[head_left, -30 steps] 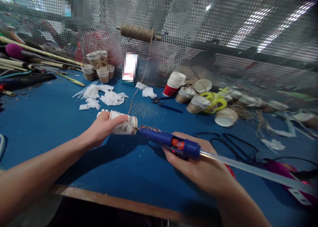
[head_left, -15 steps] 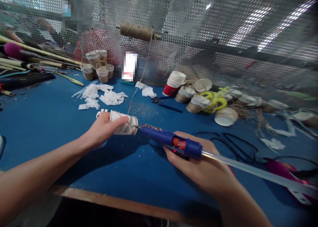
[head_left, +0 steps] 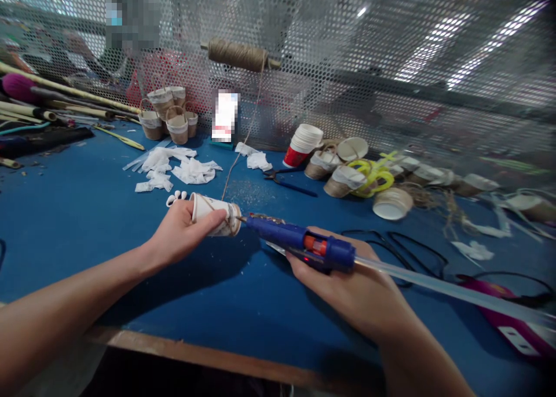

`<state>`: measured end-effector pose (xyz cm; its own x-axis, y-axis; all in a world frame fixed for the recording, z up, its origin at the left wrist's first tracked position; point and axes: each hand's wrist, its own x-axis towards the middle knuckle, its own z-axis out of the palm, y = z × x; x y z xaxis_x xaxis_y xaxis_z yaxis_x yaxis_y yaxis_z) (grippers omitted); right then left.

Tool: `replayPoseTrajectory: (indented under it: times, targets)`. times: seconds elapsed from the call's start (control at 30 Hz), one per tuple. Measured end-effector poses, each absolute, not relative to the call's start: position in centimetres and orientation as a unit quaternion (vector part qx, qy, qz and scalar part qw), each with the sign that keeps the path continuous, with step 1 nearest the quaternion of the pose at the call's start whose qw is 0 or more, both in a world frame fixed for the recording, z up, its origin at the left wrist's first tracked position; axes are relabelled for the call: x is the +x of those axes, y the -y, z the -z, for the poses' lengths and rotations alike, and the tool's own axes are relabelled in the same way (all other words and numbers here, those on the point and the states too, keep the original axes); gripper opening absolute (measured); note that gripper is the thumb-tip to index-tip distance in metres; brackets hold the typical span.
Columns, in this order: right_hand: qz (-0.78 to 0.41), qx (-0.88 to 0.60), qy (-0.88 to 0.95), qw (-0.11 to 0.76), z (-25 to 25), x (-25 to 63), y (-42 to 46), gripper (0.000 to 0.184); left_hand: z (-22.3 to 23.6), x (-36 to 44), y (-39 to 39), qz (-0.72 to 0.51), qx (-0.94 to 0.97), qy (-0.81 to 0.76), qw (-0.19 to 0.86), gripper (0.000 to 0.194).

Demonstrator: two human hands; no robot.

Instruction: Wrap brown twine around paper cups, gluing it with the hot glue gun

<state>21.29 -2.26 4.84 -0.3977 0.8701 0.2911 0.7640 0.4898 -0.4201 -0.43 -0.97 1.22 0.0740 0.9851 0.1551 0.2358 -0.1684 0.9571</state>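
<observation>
My left hand [head_left: 182, 233] is closed around a white paper cup [head_left: 216, 212] lying on its side, base pointing right. A strand of twine [head_left: 243, 145] runs from the cup's base up to a spool [head_left: 237, 54] on the mesh wall. My right hand [head_left: 356, 290] grips a blue glue gun [head_left: 299, 240] with a clear glue stick [head_left: 438, 286] trailing out behind. The gun's nozzle touches the cup's base rim.
The blue table [head_left: 87, 211] carries white paper scraps [head_left: 182, 168], blue-handled pliers [head_left: 289, 182], a cup stack [head_left: 304, 144], twine-wrapped cups [head_left: 167, 119], yellow scissors [head_left: 373, 174] and black cords [head_left: 403, 252]. Rods [head_left: 47, 104] lie far left. A person works behind the mesh [head_left: 347, 55].
Both hands, the cup and the glue gun have drifted slightly upward and left in view; the nozzle stays at the cup's base.
</observation>
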Motion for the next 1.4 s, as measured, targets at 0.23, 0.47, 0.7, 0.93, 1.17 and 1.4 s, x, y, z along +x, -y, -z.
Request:
replayPoseTrajectory:
  times: [0.23,0.47,0.7,0.93,1.17,1.4]
  targets:
    - [-0.150,-0.506,0.808,0.261,-4.7,21.4,2.2,0.011,-0.9,-0.5,1.3,-0.450,0.668,-0.484,0.341,0.023]
    - [-0.178,-0.514,0.795,0.269,-4.9,21.3,2.1,0.010,-0.8,-0.6,1.3,-0.443,0.680,-0.488,0.322,0.025]
    - [-0.147,-0.508,0.812,0.246,-4.9,21.3,2.4,0.009,-1.0,-0.6,1.1,-0.465,0.614,-0.492,0.406,0.022]
    - [-0.133,-0.505,0.821,0.231,-5.4,20.8,2.6,0.012,-0.7,-0.6,0.8,-0.479,0.547,-0.503,0.467,0.025]
    - [-0.148,-0.503,0.826,0.207,-5.5,20.8,2.8,0.013,-0.4,-0.8,0.7,-0.486,0.536,-0.511,0.464,0.025]
    - [-0.141,-0.490,0.839,0.190,-5.5,21.0,2.8,0.015,-0.2,-1.0,0.5,-0.489,0.527,-0.522,0.459,0.026]
